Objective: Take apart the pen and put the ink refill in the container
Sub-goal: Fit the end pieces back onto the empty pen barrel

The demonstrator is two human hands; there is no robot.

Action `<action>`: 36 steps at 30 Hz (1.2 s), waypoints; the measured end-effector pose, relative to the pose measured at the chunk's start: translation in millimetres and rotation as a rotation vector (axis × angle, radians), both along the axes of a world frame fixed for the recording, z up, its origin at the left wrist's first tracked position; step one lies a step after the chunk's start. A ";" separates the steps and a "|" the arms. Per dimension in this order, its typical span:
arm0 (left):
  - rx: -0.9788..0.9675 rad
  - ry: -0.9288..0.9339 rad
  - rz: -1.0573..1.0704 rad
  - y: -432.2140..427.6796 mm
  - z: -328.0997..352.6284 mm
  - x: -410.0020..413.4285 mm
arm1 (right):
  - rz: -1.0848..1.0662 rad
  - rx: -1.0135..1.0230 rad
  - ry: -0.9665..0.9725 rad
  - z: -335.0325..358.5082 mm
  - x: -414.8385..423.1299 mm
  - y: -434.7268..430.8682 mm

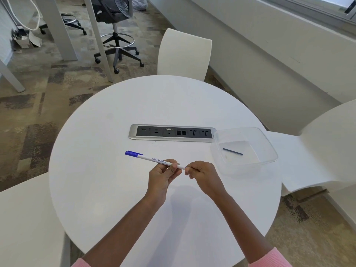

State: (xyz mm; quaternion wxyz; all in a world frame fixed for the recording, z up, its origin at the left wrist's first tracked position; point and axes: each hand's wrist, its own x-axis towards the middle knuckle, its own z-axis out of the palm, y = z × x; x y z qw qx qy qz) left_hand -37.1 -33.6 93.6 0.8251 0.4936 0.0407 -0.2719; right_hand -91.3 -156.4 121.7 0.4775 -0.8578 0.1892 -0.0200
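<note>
Head view, landmark = power strip (172, 132) recessed in round white table (115, 189).

Surroundings: silver frame, black face, row of sockets and ports. White chair (184, 54) beyond strip at far table edge; another white chair (317, 147) right of strip; third white seat (28, 218) near-left of strip. Black swivel chair (115, 26) far beyond strip on patterned carpet. Nothing between hands and container; tabletop around strip otherwise bare.

Container (243, 149): clear plastic, square-ish, rounded corners, sitting just right of strip, its left rim touching or slightly overlapping strip's right end. Thin dark stick (233, 151) lying flat inside on bottom, slightly slanted.

Pen (154, 159): white barrel, blue cap with clip at left end, blue print along barrel, too small to read fully. Held above table, near side of strip, roughly below strip's middle, tilted with cap end higher-left.

Left hand (163, 172): fingers closed around barrel mid-to-right section, thumb on top. Right hand (200, 172): fingertips pinched shut on pen's right end, just beside left hand, nearly touching. End piece hidden under fingertips; can't tell whether separated from barrel. Pink sleeves (269, 259) at both wrists' lower frame edge.
</note>
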 end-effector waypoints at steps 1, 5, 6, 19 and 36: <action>0.002 -0.011 -0.011 -0.1 -0.6 -0.3 | -0.001 0.054 0.032 1.3 0.9 -2.3; 0.001 -0.028 -0.032 -0.5 -0.5 1.1 | 0.021 0.296 0.104 5.2 3.3 -7.4; -0.002 -0.028 -0.025 -0.9 0.2 2.2 | 0.007 0.348 0.091 4.9 3.3 -6.9; -0.024 0.048 0.054 -7.2 4.3 5.1 | 0.030 -0.361 -0.211 -5.6 -1.2 6.3; -0.007 -0.030 0.030 -5.6 2.6 4.3 | -0.024 0.338 0.049 4.8 5.8 -2.7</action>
